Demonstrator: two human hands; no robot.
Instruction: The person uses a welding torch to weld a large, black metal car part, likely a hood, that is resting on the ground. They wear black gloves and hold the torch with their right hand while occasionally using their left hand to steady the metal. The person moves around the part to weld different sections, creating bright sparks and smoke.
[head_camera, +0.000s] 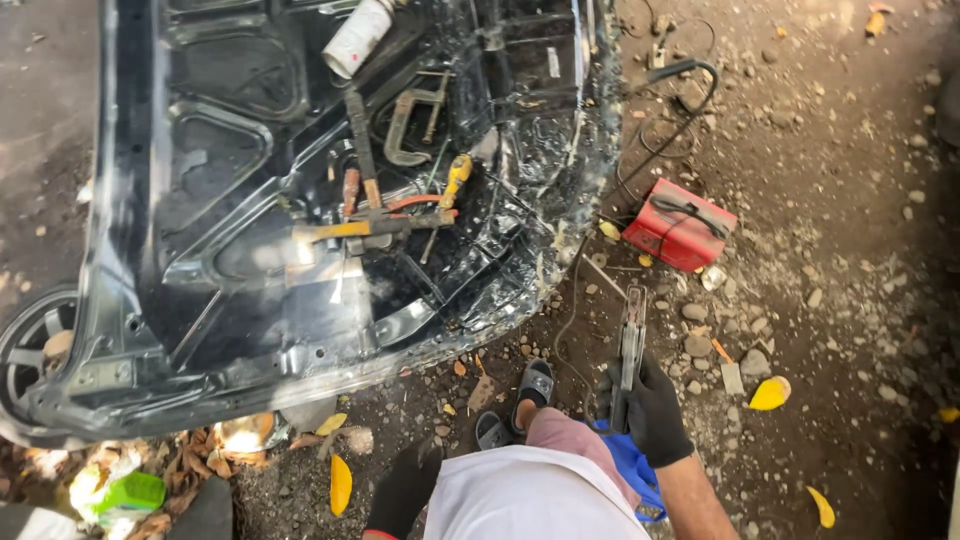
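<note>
While the right hand (652, 410), in a black glove, is wrapped tight around the handles of a grey metal clamp tool (630, 345), its fingers (640, 400) are curled fully closed on that grip, and the tool's long jaws stick straight up and away from the knuckles toward the top of the view. A dark cable (572, 300) runs from just beyond the fingertips across the dirt, passing a small red welding machine (680, 225) that sits well past the tool's tip and slightly to the thumb-opposite side. Below the wrist lies a patch of blue cloth (632, 470), touching the person's pink shorts (570, 440) and white shirt (530, 500). The left hand (400, 490), also in a black glove, hangs low beside the shirt, far from the tool; whether its fingers are open or closed cannot be told, and nothing shows in its grasp. Between the two hands a foot in a black sandal (530, 385) stands on the gravel.

Further out from the left hand, a black car body panel (200, 200) lies inner side up. On it rest a G-clamp (410, 125), a yellow-handled screwdriver (455, 180), a hammer (365, 150), pliers with red grips (410, 205) and a white spray can (358, 38). Yellow leaves (770, 393) dot the ground near the right hand, and a green bottle (130, 492) sits by the panel's lower corner
</note>
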